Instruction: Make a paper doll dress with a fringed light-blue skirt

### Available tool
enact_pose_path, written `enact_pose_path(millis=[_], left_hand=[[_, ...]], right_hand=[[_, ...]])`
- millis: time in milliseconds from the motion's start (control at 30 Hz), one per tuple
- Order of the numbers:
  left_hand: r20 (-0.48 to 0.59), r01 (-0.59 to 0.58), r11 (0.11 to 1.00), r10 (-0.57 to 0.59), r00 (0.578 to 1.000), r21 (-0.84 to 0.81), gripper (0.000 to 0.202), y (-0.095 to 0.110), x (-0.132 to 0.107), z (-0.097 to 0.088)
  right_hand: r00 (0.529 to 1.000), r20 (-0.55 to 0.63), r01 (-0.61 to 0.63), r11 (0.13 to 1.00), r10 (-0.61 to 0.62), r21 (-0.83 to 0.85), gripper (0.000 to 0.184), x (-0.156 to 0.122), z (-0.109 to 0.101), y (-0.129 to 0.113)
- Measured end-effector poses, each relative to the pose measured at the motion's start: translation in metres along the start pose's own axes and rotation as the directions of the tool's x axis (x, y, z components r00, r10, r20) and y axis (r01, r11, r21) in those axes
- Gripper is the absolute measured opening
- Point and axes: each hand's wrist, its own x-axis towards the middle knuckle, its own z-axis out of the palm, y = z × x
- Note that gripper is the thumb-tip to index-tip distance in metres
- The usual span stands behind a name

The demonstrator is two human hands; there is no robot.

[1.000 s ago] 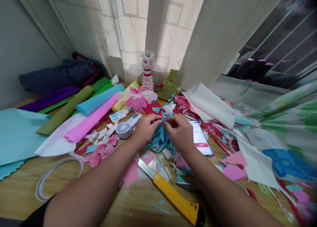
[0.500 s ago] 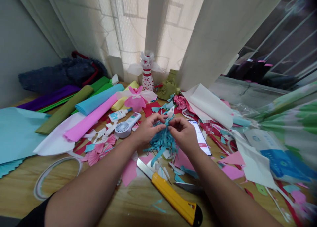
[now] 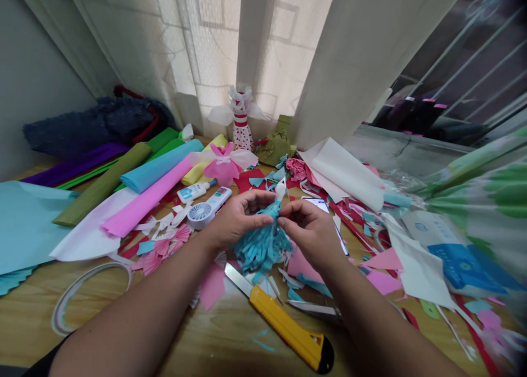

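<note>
Between my hands is a light-blue fringed paper tassel with a small white tip at its top. My left hand is closed around the tassel's upper left side, thumb laid across the front. At its upper right, my right hand pinches the paper between thumb and fingertips. The fringe hangs down and spreads over the scraps. Below the hands lies a yellow utility knife with its blade out. Partly hidden under my right forearm are scissors. A phone lies behind my right hand.
Paper rolls, among them a pink roll, lie at the left. A glue bottle, a small fan and a tape ring are nearby. A paper-dressed figure stands behind. Scraps and a tissue pack lie right.
The blue fringe now hangs fuller and more evenly below my hands, and a long loose strip no longer trails over the knife. Both hands keep hold. The view has shifted slightly.
</note>
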Motion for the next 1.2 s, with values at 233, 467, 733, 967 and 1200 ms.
enact_pose_path(millis=[233, 467, 733, 967, 1200], left_hand=[[-0.001, 0.007, 0.980, -0.007, 1.000, -0.197, 0.034, 0.009, -0.012, 0.009], [-0.041, -0.050, 0.987, 0.044, 0.998, -0.156, 0.032, 0.015, -0.017, 0.013], [-0.074, -0.038, 0.984, 0.026, 0.997, -0.175, 0.032, 0.020, -0.020, 0.014], [-0.061, 0.044, 0.945, -0.068, 0.996, -0.324, 0.028, 0.026, -0.021, 0.018], [-0.063, 0.091, 0.908, -0.128, 0.990, -0.409, 0.031, 0.030, -0.022, 0.022]], right_hand=[[0.993, -0.018, 0.112, 0.988, -0.115, -0.106, 0.008, -0.014, -0.004, -0.031], [0.966, -0.011, 0.243, 0.928, -0.257, -0.282, 0.007, -0.015, -0.003, -0.050], [0.972, 0.115, 0.231, 0.926, -0.205, -0.298, 0.012, -0.011, -0.003, -0.056], [0.960, 0.223, 0.247, 0.891, -0.170, -0.381, 0.011, -0.007, -0.009, -0.063], [0.923, 0.326, 0.319, 0.883, -0.205, -0.345, 0.012, -0.014, -0.015, -0.066]])
